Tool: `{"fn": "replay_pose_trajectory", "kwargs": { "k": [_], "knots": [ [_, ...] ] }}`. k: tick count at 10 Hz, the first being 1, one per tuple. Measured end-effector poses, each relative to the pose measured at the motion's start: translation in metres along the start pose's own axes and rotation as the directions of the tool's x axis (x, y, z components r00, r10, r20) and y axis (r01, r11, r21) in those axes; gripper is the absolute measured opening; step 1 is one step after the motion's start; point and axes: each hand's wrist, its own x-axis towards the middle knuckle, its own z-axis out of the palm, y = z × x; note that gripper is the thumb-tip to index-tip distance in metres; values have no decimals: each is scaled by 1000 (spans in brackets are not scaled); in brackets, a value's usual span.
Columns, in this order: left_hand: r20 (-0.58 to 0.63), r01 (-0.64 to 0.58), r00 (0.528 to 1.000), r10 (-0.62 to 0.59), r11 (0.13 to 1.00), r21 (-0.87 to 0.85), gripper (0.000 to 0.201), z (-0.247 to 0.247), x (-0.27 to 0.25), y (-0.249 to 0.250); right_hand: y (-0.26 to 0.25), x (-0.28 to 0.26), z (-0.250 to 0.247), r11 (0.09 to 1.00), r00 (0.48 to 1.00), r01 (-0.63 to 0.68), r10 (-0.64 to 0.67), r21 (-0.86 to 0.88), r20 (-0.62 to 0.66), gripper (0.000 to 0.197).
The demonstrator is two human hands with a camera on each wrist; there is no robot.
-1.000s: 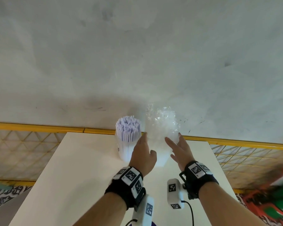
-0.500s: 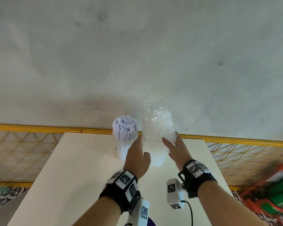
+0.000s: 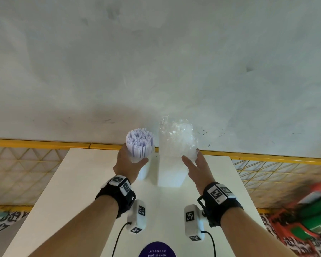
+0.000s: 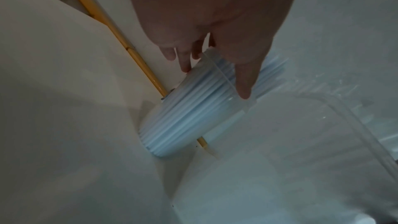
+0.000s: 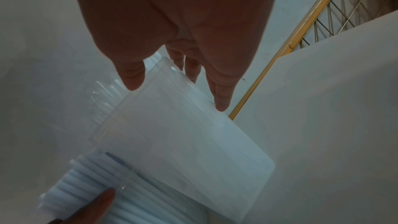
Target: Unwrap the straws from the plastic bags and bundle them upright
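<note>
Centre frame, the left hand (image 3: 128, 165) grasps the straws (image 3: 139, 145) — an upright bundle in a clear cup (image 4: 183, 117). Just right, the right hand (image 3: 196, 166) lies released, fingers straight against the bag (image 3: 176, 138) in a clear box (image 5: 183, 142) on the table (image 3: 82, 182).

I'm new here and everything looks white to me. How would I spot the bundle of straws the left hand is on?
Start at the white table and follow it to its far edge by the yellow rail. There the left hand wraps a round upright bundle of pale lilac straws. Unlike the clear square container of white straws beside it, its open straw tips show bare, with no crinkled plastic on top.
</note>
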Motion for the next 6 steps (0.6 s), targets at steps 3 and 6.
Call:
{"fn": "replay_pose_trajectory", "kwargs": {
  "k": [3,6],
  "knots": [
    [-36,-30,999,34,994,106,77,-3,-4,-1,4,7,-3,1000,1000,-6,6,14,13,85],
    [-201,8,978,58,950,313,44,-35,-21,26,-37,-25,-22,995,998,-11,5,-101,-58,78]
  ]
}}
